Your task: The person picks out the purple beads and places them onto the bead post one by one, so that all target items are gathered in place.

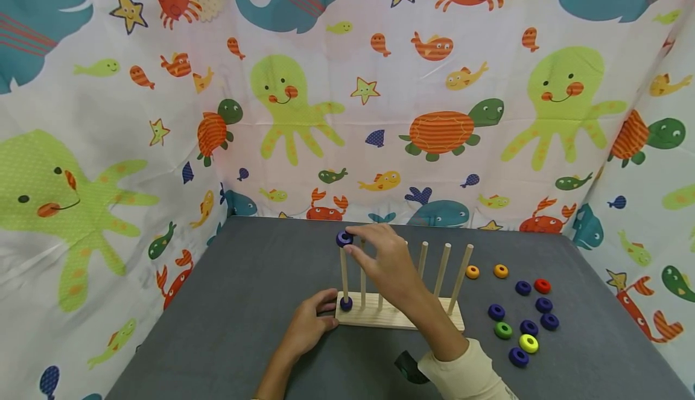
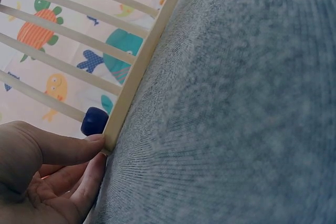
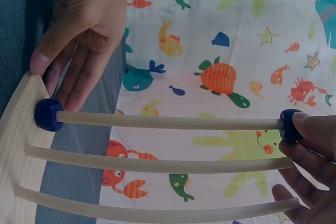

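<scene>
- now i have the right hand (image 1: 388,262) pinching a blue ring (image 1: 344,239) at the nine-o'clock peg's (image 1: 344,273) tip: threading, i judge
- left hand (image 1: 308,323) grips the stand (image 1: 371,317) at nine o'clock
- next likely wants lowering the ring, then letting go

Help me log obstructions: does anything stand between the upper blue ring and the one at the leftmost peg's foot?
Nothing visible: the leftmost peg is bare between the upper blue ring, pinched by the right hand at the peg's top, and the lower blue ring. The left hand grips the wooden base, off the peg.
</scene>
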Demonstrator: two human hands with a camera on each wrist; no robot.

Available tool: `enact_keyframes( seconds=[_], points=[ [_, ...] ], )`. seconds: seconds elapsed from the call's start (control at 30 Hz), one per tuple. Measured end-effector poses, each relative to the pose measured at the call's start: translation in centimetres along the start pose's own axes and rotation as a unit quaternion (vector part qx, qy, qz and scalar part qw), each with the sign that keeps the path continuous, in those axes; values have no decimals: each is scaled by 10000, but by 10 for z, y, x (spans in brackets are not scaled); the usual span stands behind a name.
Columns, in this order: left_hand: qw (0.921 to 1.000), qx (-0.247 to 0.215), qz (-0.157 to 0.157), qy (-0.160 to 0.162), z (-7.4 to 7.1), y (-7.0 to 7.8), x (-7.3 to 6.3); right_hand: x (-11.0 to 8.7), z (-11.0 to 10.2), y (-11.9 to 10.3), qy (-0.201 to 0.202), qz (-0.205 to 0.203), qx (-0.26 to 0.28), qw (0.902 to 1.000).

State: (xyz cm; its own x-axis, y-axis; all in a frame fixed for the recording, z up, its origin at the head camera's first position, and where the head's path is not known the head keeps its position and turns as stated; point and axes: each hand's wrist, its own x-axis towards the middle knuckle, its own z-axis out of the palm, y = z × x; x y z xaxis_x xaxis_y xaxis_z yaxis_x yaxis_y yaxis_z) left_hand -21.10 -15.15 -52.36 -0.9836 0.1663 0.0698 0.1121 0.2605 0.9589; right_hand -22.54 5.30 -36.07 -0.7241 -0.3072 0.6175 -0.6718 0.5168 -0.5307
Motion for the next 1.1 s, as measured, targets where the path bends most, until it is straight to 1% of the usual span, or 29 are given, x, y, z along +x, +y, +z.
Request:
enact_keyframes(
  seconds=[0.17,0.3,0.4,0.6,0.77,0.9,1.1],
  points=[
    [10000,-93,-1,-14,0,1,-1,2,1,0,-97,54,34,9999],
    [9999,63,-84,-53,1,0,0,2,1,0,-195,131,72,9997],
    [9999,100,-90,-55,1,-1,0,0,1,0,-182,142,49,9997],
    [10000,-56,20,10,1,-2,0,-1,-2,1,2,-63,33,10000],
    [10000,25,53,21,1,-1,0,-3,-8,3,183,-276,21,9995],
    [9999,108,56,30,1,-2,0,-6,-15,3,423,-455,106,9980],
    [9999,133,36,29,1,-1,0,-13,-26,3,745,-532,134,9957]
  ],
)
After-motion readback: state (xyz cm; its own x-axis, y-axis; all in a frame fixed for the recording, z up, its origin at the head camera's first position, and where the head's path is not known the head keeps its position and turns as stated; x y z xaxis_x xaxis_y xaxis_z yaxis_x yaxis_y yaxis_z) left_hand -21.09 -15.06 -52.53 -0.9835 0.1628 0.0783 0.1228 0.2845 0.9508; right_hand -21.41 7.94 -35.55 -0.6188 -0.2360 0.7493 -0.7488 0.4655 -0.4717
